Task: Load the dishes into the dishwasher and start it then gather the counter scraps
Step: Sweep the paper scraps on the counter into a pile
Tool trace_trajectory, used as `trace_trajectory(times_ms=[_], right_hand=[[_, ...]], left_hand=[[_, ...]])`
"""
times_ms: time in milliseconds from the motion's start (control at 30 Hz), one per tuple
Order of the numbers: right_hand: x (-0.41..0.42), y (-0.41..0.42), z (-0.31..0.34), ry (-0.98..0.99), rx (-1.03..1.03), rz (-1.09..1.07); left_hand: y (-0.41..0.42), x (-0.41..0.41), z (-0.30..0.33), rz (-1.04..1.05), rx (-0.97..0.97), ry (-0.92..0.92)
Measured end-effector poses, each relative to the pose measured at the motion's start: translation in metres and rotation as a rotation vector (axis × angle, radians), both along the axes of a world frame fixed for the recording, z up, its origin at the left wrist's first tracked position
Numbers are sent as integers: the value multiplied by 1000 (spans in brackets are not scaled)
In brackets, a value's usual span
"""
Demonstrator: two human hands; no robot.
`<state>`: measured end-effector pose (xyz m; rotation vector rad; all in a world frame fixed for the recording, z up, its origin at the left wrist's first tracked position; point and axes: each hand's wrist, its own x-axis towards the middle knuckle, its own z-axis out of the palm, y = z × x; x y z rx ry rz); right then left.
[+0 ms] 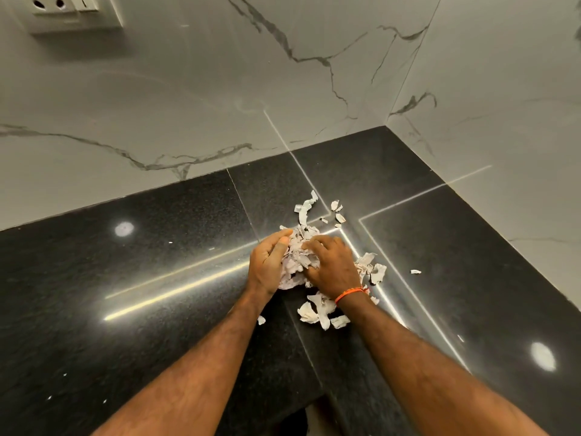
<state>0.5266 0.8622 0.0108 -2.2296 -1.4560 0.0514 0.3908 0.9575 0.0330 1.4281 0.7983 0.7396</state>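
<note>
A heap of whitish paper scraps [295, 262] lies on the black granite counter [157, 278] near its inner corner. My left hand [268, 262] cups the heap from the left with curled fingers. My right hand [330, 265], with an orange thread at the wrist, curls over the heap from the right. Loose scraps [317, 313] lie under my right wrist, more [306, 209] lie beyond the hands, and others [374, 269] sit to the right. One small scrap [415, 271] lies apart farther right.
White marble-patterned walls [220, 105] close the counter at the back and on the right. A wall socket plate [75, 11] is at the top left. The counter's front edge [314, 401] is near the bottom, between my forearms.
</note>
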Motion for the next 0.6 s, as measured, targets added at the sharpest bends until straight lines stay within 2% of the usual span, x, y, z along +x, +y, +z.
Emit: trace_trajectory(times_ms=[100,233,367,467,533,600], right_hand=[[-1,10,7,197,118,-51],[-14,27,32,603,219,-191],[-31,36,42,860,299,-145],[-42,38,41,857,236,-153],[-47,40,42,784,124,-186],[-50,40,42,758,100,-174]], left_hand=[[-5,9,9,57,-221,-109],[-5,20,13,104,-333,-181],[-3,30,15,155,-592,-381],[2,33,14,134,-698,-460],[2,30,14,121,-683,-433],[0,28,16,123,-679,-401]])
